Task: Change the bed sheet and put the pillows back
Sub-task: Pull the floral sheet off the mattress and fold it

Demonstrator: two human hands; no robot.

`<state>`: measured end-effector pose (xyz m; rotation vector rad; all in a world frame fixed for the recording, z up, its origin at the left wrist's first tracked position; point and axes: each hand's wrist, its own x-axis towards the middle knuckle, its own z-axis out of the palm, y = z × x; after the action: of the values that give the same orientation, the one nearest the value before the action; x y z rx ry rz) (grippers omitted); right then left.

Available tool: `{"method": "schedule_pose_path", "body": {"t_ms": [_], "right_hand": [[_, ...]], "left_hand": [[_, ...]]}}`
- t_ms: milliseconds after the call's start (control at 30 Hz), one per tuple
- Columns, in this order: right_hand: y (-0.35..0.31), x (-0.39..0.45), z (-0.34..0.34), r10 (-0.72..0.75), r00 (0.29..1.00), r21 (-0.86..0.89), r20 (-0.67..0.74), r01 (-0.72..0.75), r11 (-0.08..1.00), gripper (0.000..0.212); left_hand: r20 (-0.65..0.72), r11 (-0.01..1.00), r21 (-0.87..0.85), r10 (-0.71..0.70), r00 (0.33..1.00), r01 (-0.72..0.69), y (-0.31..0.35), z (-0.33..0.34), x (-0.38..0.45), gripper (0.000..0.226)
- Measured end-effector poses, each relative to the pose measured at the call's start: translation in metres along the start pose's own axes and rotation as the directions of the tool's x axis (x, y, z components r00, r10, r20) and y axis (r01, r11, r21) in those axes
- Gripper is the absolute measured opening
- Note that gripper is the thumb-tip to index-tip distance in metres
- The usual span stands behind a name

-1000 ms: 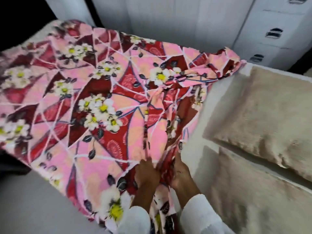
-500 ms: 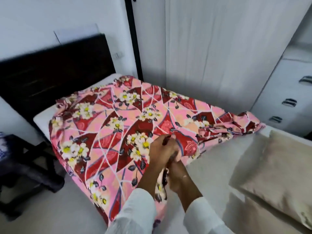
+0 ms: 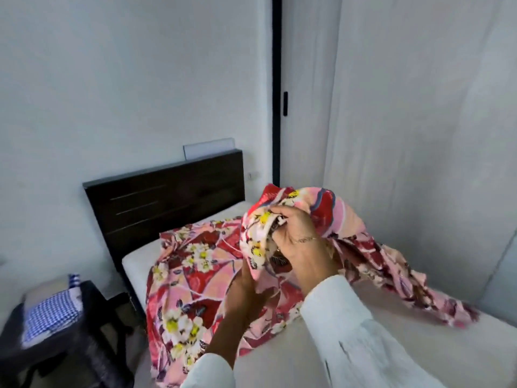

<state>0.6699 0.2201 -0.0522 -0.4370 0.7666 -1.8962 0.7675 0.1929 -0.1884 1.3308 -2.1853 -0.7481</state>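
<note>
No readable writing. Right hand [image 3: 300, 233] raised above the mattress [image 3: 363, 351], fingers curled, gripping bunched floral sheet [image 3: 195, 264]. Left hand [image 3: 249, 287] lower, under the fabric; fingers hidden, grip unclear. Sheet spread over the mattress.

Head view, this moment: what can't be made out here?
- Left hand: its fingers are hidden under the floral sheet, so its grip is unclear.
- Pillows: none in the head view.
- Far edge of the mattress: hidden by the raised sheet bunched in the right hand.
- Checked cloth on the dark chair: blurred, partly cut off.
</note>
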Motion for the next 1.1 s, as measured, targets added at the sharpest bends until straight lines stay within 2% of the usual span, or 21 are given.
{"method": "schedule_pose_path", "body": {"t_ms": [67,100,167,233,367,467,533,633,700,767,833,867,900,933,967,1000,1033,1067,1100], "right_hand": [[0.002,0.012,0.039,-0.024,0.996,0.013,0.087,0.023,1.0,0.023],[0.003,0.02,0.053,-0.041,0.992,0.031,0.117,0.037,0.999,0.022],[-0.001,0.038,0.073,-0.097,0.985,0.072,0.145,0.088,0.994,0.023],[-0.003,0.063,0.087,-0.142,0.977,0.133,0.158,0.121,0.984,0.025],[-0.001,0.113,0.103,-0.163,0.967,0.272,0.196,0.106,0.956,0.02],[-0.001,0.152,0.113,-0.129,0.974,0.283,0.184,0.074,0.956,0.014],[0.0,0.175,0.12,-0.079,0.992,0.203,0.1,0.057,0.977,0.029],[0.004,0.214,0.14,-0.001,1.0,0.079,-0.017,0.002,0.997,0.022],[0.007,0.233,0.155,0.017,1.0,0.01,-0.016,-0.017,1.0,0.019],[0.012,0.25,0.17,-0.024,0.998,0.03,0.055,0.022,0.999,0.025],[0.017,0.264,0.184,-0.158,0.973,0.076,0.171,0.147,0.986,0.035],[0.022,0.271,0.192,-0.231,0.948,0.014,0.218,0.234,0.972,0.034],[0.03,0.278,0.199,-0.306,0.919,-0.169,0.248,0.352,0.92,0.028],[0.04,0.286,0.206,-0.395,0.869,-0.458,0.298,0.493,0.74,0.021],[0.05,0.297,0.211,-0.488,0.786,-0.708,0.379,0.586,0.395,0.017],[0.057,0.311,0.212,-0.566,0.662,-0.797,0.492,0.604,0.014,0.016],[0.063,0.326,0.215,-0.625,0.523,-0.792,0.579,0.541,-0.282,0.021],[0.067,0.341,0.216,-0.67,0.415,-0.78,0.616,0.439,-0.445,0.03],[0.07,0.354,0.217,-0.715,0.358,-0.796,0.601,0.353,-0.492,0.039]], "left_hand": [[-0.144,0.988,-0.123,-0.106,0.984,0.088,0.002,-0.021,0.017,0.032],[-0.19,0.98,-0.166,-0.145,0.971,0.114,0.002,-0.033,0.027,0.027],[-0.256,0.977,-0.163,-0.175,0.951,0.136,-0.001,-0.055,0.05,0.027],[-0.291,0.984,-0.146,-0.143,0.946,0.104,-0.008,-0.084,0.077,0.026],[-0.35,0.979,-0.201,-0.107,0.931,0.037,-0.035,-0.143,0.15,0.022],[-0.438,0.986,-0.169,-0.074,0.896,-0.002,-0.052,-0.19,0.208,0.035],[-0.493,0.991,-0.134,-0.04,0.869,-0.03,-0.053,-0.221,0.24,0.042],[-0.555,0.989,-0.127,-0.008,0.832,-0.075,-0.054,-0.266,0.291,0.041],[-0.555,0.986,-0.122,0.029,0.831,-0.116,-0.053,-0.287,0.319,0.043],[-0.526,0.973,-0.161,0.059,0.849,-0.168,-0.051,-0.302,0.348,0.055],[-0.493,0.95,-0.16,0.157,0.856,-0.267,-0.042,-0.312,0.373,0.047],[-0.46,0.924,-0.146,0.252,0.851,-0.353,-0.036,-0.314,0.388,0.041],[-0.416,0.884,-0.125,0.366,0.833,-0.451,-0.029,-0.316,0.401,0.038],[-0.351,0.836,-0.094,0.48,0.804,-0.541,-0.022,-0.316,0.416,0.035],[-0.28,0.786,-0.057,0.579,0.765,-0.616,-0.015,-0.315,0.429,0.032],[-0.207,0.739,-0.027,0.655,0.727,-0.673,-0.009,-0.314,0.439,0.028],[-0.132,0.693,-0.011,0.714,0.688,-0.721,-0.003,-0.314,0.452,0.024],[-0.069,0.648,0.01,0.76,0.646,-0.762,0.001,-0.313,0.464,0.023],[-0.013,0.602,0.061,0.798,0.603,-0.796,0.004,-0.31,0.475,0.024]]}}
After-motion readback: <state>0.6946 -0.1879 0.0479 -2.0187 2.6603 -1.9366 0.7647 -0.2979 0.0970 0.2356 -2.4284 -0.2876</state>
